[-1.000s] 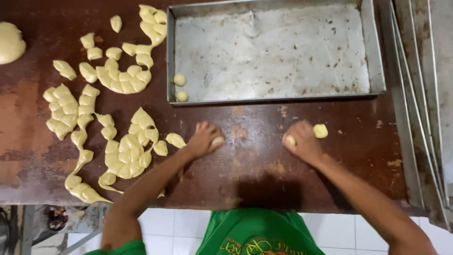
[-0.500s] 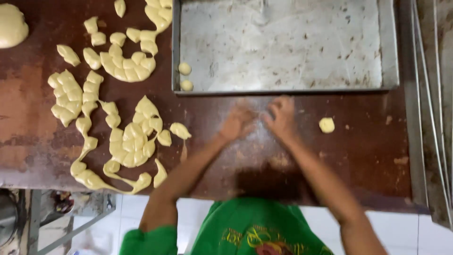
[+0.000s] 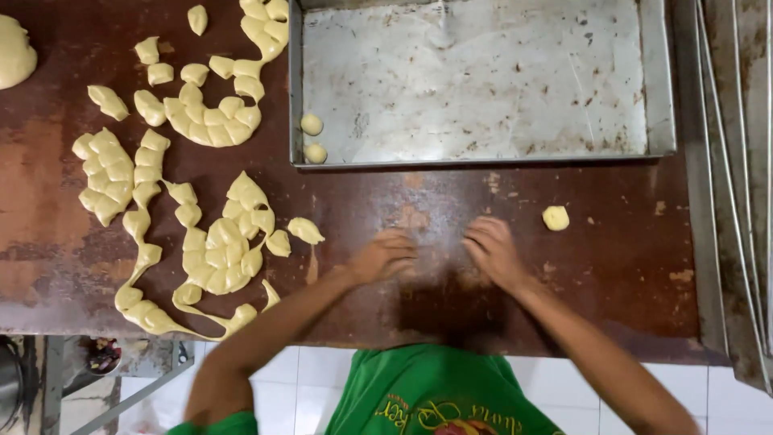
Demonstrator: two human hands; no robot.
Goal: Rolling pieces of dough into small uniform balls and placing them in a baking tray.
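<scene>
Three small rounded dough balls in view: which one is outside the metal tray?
The pale dough ball alone on the brown table, beside the right hand. The other two sit inside the tray's left edge.

We see a worn, rust-brown table top (image 3: 499, 201), matt and blotchy; a scratched, dull metal baking tray (image 3: 660, 80); soft, smooth pale-yellow dough pieces (image 3: 217, 250); a green cloth shirt (image 3: 403, 395).

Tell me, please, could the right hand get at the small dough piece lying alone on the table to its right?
Probably yes: the right hand rests palm-down on the table, and only bare tabletop shows between it and the small dough piece.
</scene>
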